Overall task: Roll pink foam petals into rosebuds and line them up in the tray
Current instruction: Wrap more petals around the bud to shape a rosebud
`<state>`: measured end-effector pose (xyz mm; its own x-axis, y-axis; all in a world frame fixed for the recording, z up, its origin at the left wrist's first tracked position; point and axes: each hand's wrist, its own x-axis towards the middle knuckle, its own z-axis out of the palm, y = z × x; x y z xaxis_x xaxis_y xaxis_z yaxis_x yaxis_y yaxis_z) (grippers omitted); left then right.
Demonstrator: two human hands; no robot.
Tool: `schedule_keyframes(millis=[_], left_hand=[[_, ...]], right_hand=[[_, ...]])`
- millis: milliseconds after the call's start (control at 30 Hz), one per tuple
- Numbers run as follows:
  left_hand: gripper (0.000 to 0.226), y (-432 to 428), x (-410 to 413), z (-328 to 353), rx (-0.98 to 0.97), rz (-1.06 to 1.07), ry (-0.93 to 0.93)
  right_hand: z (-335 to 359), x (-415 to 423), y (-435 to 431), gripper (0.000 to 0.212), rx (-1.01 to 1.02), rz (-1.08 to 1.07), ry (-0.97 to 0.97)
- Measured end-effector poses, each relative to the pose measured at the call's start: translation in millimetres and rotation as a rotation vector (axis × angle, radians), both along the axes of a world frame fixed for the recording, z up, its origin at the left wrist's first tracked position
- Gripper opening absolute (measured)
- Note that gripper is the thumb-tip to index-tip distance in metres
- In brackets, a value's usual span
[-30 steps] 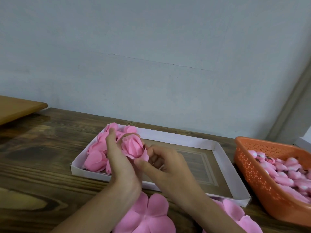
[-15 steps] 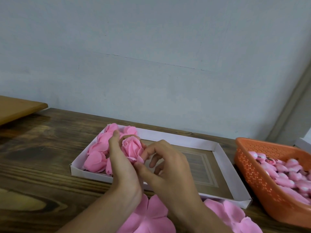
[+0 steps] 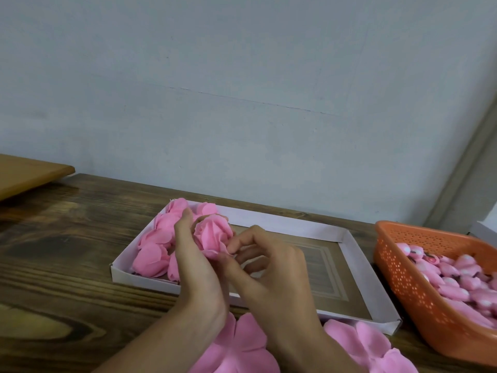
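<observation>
A pink foam rosebud (image 3: 213,234) is held upright above the white tray (image 3: 357,270). My left hand (image 3: 197,265) wraps round its left side and base. My right hand (image 3: 269,267) pinches the loose lower petal edge at the bud's base between thumb and forefinger. Several finished rosebuds (image 3: 156,247) lie together in the tray's left end, partly hidden behind my left hand. The tray's right part shows its bare brown floor.
Flat pink foam petal sheets (image 3: 239,348) lie on the wooden table (image 3: 67,259) near the front edge, under my forearms. An orange perforated basket (image 3: 398,270) with several small pink pieces stands at the right. A wooden board (image 3: 29,170) sits at far left.
The rosebud has stayed above the tray between both hands. My right fingers have shifted from behind the bud to its base, now pinching the lower petal edge.
</observation>
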<state>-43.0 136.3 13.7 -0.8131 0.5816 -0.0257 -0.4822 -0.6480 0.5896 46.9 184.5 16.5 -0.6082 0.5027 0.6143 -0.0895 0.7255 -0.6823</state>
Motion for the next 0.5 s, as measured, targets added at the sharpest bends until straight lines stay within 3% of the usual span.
schedule_keyframes(millis=[500], left_hand=[[0.044, 0.8, 2.9, -1.4, 0.010, 0.009, 0.012]], right_hand=[[-4.2, -0.2, -3.5, 0.015, 0.077, -0.139, 0.046]])
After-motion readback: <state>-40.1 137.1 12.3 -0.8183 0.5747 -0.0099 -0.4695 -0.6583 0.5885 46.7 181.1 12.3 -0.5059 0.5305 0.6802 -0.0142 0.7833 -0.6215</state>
